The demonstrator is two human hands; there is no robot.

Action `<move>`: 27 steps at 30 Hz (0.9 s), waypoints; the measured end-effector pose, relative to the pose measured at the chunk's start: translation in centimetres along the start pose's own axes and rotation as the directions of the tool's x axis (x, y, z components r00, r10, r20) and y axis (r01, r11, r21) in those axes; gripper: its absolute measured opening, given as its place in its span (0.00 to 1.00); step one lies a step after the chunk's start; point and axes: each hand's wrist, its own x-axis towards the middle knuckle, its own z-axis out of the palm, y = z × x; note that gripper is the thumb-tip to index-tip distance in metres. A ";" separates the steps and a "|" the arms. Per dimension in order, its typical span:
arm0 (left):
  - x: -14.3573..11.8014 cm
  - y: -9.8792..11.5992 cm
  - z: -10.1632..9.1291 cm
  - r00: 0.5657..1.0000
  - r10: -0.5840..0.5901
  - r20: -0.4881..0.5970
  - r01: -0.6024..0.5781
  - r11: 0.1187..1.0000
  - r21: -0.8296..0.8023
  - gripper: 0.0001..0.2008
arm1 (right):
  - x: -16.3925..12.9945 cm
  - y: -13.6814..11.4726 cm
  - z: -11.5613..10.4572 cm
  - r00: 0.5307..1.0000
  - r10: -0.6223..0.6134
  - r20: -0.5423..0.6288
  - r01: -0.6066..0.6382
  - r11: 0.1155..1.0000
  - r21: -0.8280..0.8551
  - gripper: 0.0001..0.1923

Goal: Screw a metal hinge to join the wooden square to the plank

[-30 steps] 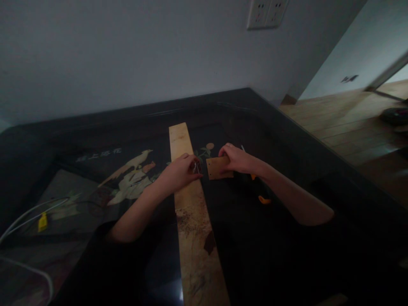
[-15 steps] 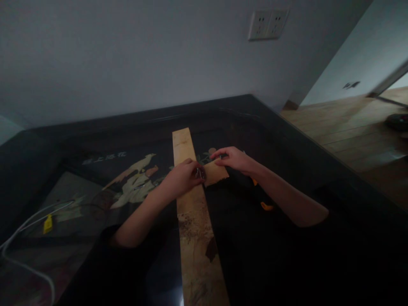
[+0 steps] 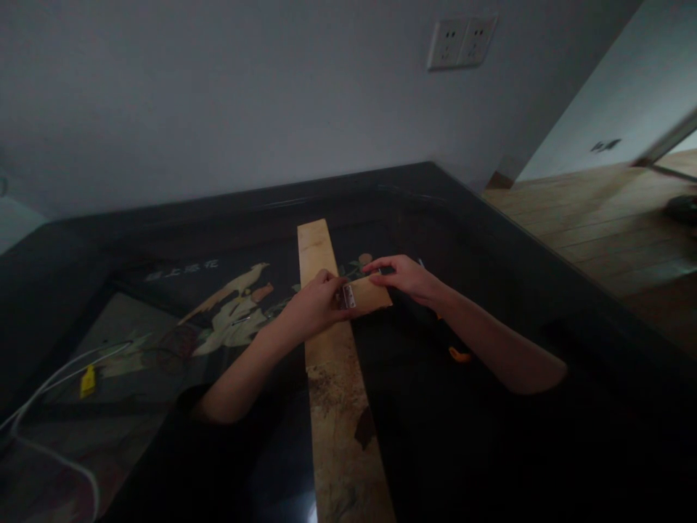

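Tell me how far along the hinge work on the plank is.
Done: the small board lies against the plank, with the hinge across the joint. In hand: the left hand pins the hinge, the right hand steadies the board. Left: no screws show in the hinge, so fastening seems not yet done.
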 end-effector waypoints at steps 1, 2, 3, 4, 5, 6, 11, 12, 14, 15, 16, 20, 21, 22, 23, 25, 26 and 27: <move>-0.1 0.0 0.1 1.000 -0.001 0.001 0.001 1.000 0.002 0.28 | 0.0 0.0 0.0 1.000 -0.004 0.002 0.004 1.000 -0.014 0.14; -0.1 0.0 0.2 1.000 -0.004 0.000 0.004 1.000 0.005 0.30 | 0.0 -0.1 -0.1 1.000 -0.005 0.001 0.005 1.000 -0.026 0.14; -0.2 0.0 0.3 1.000 -0.006 -0.002 0.006 1.000 0.009 0.32 | 0.0 -0.1 -0.2 1.000 -0.006 0.001 0.006 0.999 -0.036 0.14; -0.2 0.0 0.4 1.000 -0.010 -0.006 0.010 1.000 0.014 0.32 | 0.0 -0.2 -0.3 1.000 -0.008 0.003 0.008 0.999 -0.047 0.14; -0.2 0.1 0.5 1.000 -0.014 -0.011 0.015 1.000 0.019 0.32 | 0.0 -0.2 -0.3 1.000 -0.010 0.003 0.010 0.998 -0.057 0.14; -0.3 0.1 0.6 1.000 -0.021 -0.016 0.022 0.999 0.025 0.32 | 0.0 -0.2 -0.4 1.000 -0.013 0.001 0.013 0.998 -0.063 0.14; -0.3 0.4 0.8 0.998 -0.048 -0.032 0.050 0.997 0.053 0.28 | 0.0 -0.2 -0.4 1.000 -0.008 0.002 0.008 1.000 -0.020 0.14; -0.3 0.5 0.8 0.998 -0.047 -0.032 0.049 0.997 0.060 0.28 | 0.0 -0.2 -0.4 1.000 0.000 0.005 0.001 1.000 -0.003 0.14; -0.3 0.6 0.6 0.999 -0.047 -0.027 0.049 0.996 0.073 0.29 | 0.0 -0.2 -0.4 1.000 0.009 0.008 -0.009 1.000 0.014 0.14; -0.3 0.7 0.6 0.999 -0.049 -0.023 0.051 0.996 0.078 0.29 | 0.0 -0.2 -0.4 1.000 0.014 0.012 -0.014 1.000 0.013 0.13; -0.3 0.8 0.5 0.998 -0.053 -0.021 0.054 0.995 0.081 0.29 | 0.0 -0.3 -0.5 1.000 0.023 0.017 -0.023 1.000 0.007 0.13; -0.2 0.9 0.4 0.998 -0.062 -0.016 0.063 0.994 0.086 0.28 | 0.2 -0.6 -1.1 0.997 0.069 0.029 -0.068 0.997 -0.024 0.13; -0.2 0.9 0.4 0.998 -0.066 -0.017 0.067 0.994 0.090 0.27 | 0.3 -0.6 -1.3 0.997 0.070 0.020 -0.069 0.997 -0.035 0.14; -0.1 0.9 0.3 0.997 -0.069 -0.018 0.071 0.993 0.096 0.27 | 0.4 -0.6 -1.6 0.998 0.064 0.007 -0.064 0.997 -0.048 0.15; -0.1 1.0 0.3 0.997 -0.073 -0.019 0.075 0.992 0.101 0.27 | 0.5 -0.7 -2.0 0.998 0.057 -0.010 -0.057 0.996 -0.062 0.15; -0.1 1.0 0.3 0.996 -0.080 -0.023 0.082 0.991 0.102 0.28 | 0.7 -0.9 -2.6 0.998 0.036 -0.050 -0.041 0.995 -0.092 0.17; -0.1 1.1 0.3 0.996 -0.082 -0.025 0.084 0.992 0.096 0.28 | 0.7 -1.1 -2.9 0.998 0.011 -0.068 -0.018 0.993 -0.113 0.17; -0.1 1.1 0.2 0.996 -0.081 -0.025 0.083 0.993 0.086 0.28 | 0.6 -1.4 -3.1 0.996 -0.031 -0.083 0.019 0.991 -0.132 0.17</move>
